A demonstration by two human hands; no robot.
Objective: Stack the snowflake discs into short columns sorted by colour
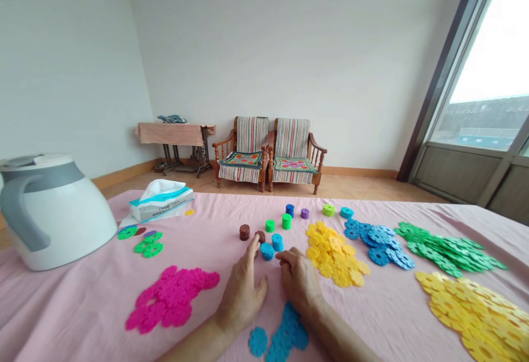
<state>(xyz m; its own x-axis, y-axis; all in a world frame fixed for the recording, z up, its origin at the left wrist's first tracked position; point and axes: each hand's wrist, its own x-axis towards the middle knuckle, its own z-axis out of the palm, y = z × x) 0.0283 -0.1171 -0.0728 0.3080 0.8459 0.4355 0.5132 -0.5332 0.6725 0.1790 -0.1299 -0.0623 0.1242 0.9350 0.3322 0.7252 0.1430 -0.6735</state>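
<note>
Two blue stacks point(267, 251) stand between the fingertips on the pink-draped counter point(103, 301). On my remote feed, the left hand point(241, 289) is half-spread beside a brown stack point(260, 234); the right hand point(301, 279) curls, its grip unclear. Gentle, level nudges should suit. Yellow discs point(339, 260) lie rightward.

The left hand point(242, 290) partly hides a brown stack point(262, 234); view edges crop the nearest blue pile point(285, 333), nearer yellow pile point(475, 312) and window point(490, 108).
</note>
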